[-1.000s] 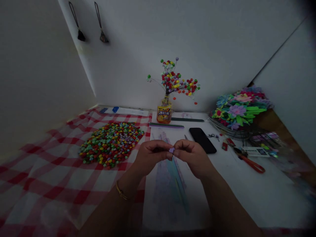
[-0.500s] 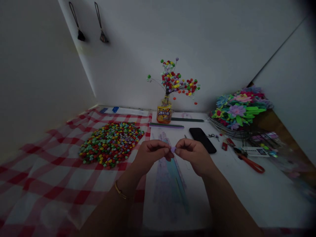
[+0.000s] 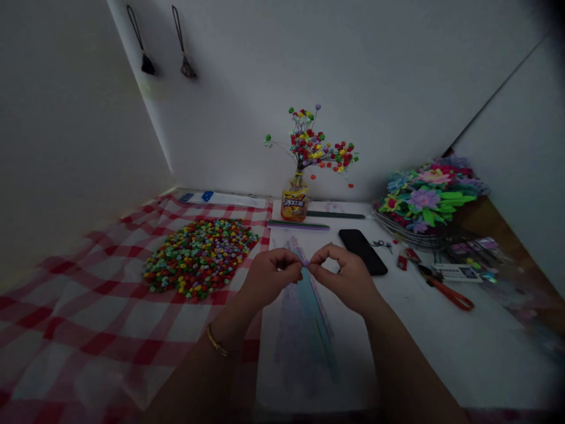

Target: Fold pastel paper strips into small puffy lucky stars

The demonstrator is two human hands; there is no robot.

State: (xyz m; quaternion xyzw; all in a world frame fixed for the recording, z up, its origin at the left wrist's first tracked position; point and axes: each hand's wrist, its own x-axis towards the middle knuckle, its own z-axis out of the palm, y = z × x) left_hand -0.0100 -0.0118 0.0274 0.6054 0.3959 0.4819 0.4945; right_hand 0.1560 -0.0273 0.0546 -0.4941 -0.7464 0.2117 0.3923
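Note:
Between the fingertips of both hands is a small purple paper star [image 3: 305, 263], partly covered by the fingers. My left hand [image 3: 274, 275] pinches it from the left with thumb and forefinger. From the right, my right hand [image 3: 343, 278] pinches it the same way. Below the hands, purple and teal paper strips [image 3: 311, 306] lie lengthwise on a white board [image 3: 355, 353]. To the left, a big heap of colourful folded paper stars [image 3: 200, 256] rests on a red and white checked cloth [image 3: 101, 277].
A bottle [image 3: 294, 203] holding stems topped with paper stars stands behind the hands. Right of them lie a black phone [image 3: 362, 251], orange-handled pliers [image 3: 450, 292] and a bunch of fuzzy flowers [image 3: 426, 197]. Dark strips [image 3: 298, 225] lie before the bottle.
My hands have shifted slightly left and up, and the fingertips have closed nearer together, so less of the purple star shows. The view has moved a little; everything else lies as before.

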